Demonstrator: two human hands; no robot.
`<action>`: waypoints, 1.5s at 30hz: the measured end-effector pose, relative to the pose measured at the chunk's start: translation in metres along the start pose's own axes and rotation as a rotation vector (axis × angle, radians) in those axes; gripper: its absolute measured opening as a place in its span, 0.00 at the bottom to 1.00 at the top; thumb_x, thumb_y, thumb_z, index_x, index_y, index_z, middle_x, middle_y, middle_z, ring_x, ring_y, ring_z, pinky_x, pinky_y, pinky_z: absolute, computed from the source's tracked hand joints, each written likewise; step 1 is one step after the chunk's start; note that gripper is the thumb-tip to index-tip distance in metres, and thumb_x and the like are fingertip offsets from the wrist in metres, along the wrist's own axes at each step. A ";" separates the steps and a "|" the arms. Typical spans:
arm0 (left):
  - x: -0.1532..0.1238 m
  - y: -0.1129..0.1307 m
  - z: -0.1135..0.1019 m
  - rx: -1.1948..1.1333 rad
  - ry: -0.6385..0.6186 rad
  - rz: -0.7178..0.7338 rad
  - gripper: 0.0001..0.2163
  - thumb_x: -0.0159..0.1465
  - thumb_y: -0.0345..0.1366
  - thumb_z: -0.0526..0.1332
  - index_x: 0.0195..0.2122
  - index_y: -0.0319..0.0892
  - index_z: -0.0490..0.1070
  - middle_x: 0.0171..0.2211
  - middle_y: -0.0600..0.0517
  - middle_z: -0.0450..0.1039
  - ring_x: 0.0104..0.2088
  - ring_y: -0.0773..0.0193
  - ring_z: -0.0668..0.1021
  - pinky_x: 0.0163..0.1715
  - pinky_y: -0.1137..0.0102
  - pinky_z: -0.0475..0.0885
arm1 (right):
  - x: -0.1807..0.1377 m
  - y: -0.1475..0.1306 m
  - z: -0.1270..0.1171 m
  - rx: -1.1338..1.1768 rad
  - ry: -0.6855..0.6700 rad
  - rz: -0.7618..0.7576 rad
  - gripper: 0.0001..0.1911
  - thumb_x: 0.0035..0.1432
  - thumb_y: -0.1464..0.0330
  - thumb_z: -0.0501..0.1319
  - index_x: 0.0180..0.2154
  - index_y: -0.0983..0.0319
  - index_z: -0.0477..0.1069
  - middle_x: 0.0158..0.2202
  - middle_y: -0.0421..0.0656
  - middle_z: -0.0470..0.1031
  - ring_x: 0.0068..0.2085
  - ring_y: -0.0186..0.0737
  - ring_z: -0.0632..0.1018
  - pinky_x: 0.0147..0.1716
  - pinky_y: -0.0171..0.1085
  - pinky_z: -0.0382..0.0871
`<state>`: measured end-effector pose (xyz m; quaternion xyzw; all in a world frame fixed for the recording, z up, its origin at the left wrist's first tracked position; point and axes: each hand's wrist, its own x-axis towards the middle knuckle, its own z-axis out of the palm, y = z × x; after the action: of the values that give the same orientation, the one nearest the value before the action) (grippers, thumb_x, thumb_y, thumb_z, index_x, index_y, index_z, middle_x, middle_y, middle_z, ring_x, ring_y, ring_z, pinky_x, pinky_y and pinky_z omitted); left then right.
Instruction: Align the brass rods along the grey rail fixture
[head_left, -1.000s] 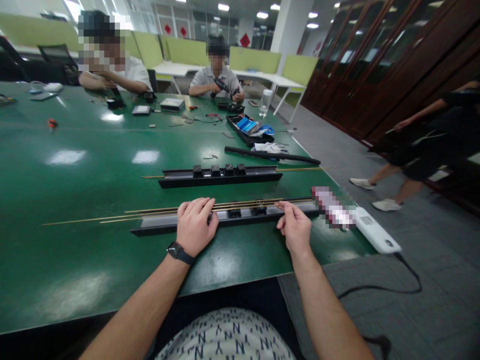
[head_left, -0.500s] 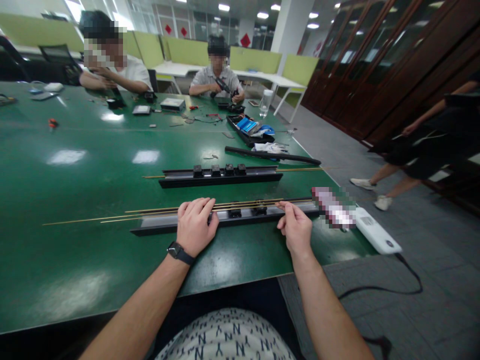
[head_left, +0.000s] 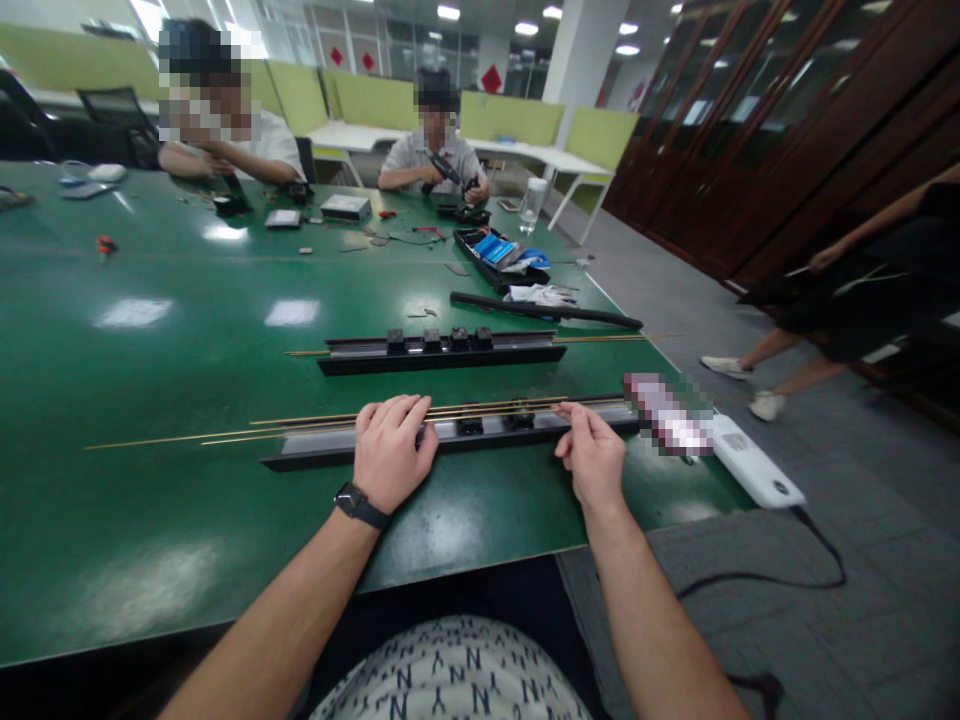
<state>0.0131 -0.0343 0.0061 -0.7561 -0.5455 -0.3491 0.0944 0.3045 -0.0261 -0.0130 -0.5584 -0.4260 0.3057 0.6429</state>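
A long black rail (head_left: 480,431) with small black blocks lies across the green table (head_left: 150,360) in front of me. Thin brass rods (head_left: 225,432) run along its far side and stick out to the left. My left hand (head_left: 390,450), with a black watch on the wrist, lies palm down on the rail, fingers spread over it and the rods. My right hand (head_left: 592,455) is farther right on the same rail, its fingers curled with the tips pinched at a brass rod by the rail's top edge.
A second black rail (head_left: 442,352) with blocks and rods lies farther back. Behind it are a black bar (head_left: 544,311), a tray (head_left: 499,255) of blue parts and a white power strip (head_left: 754,462) at the right edge. Two people sit at the far side; another walks at the right.
My hands and the rail have stayed where they were. The person walking at the right has moved a step along the floor.
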 end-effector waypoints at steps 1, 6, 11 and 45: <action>0.000 0.000 0.000 -0.002 0.001 -0.001 0.15 0.71 0.35 0.60 0.56 0.47 0.77 0.54 0.45 0.83 0.56 0.48 0.81 0.58 0.51 0.66 | 0.000 0.000 0.000 0.000 0.001 0.001 0.27 0.65 0.46 0.64 0.46 0.64 0.82 0.47 0.53 0.86 0.16 0.26 0.69 0.10 0.29 0.54; 0.000 0.000 0.000 -0.002 0.009 0.005 0.15 0.71 0.34 0.60 0.56 0.47 0.77 0.54 0.45 0.83 0.56 0.49 0.81 0.58 0.51 0.66 | 0.000 0.000 0.000 0.004 -0.003 0.001 0.26 0.66 0.47 0.65 0.46 0.63 0.82 0.48 0.53 0.86 0.16 0.26 0.70 0.10 0.29 0.54; 0.000 0.000 0.000 -0.007 0.017 -0.002 0.14 0.71 0.35 0.60 0.56 0.46 0.78 0.53 0.45 0.83 0.56 0.49 0.81 0.58 0.51 0.65 | 0.000 -0.001 0.000 0.028 0.015 0.004 0.25 0.65 0.48 0.66 0.45 0.63 0.82 0.47 0.53 0.86 0.16 0.26 0.70 0.10 0.29 0.54; -0.001 0.000 0.000 0.008 0.039 0.021 0.13 0.71 0.35 0.61 0.55 0.45 0.77 0.53 0.46 0.83 0.55 0.50 0.82 0.57 0.52 0.65 | 0.000 0.000 0.000 0.055 0.009 0.015 0.24 0.65 0.50 0.66 0.45 0.64 0.82 0.46 0.53 0.86 0.15 0.26 0.69 0.09 0.28 0.52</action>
<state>0.0129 -0.0344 0.0053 -0.7545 -0.5369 -0.3604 0.1117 0.3044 -0.0265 -0.0130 -0.5450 -0.4104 0.3198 0.6575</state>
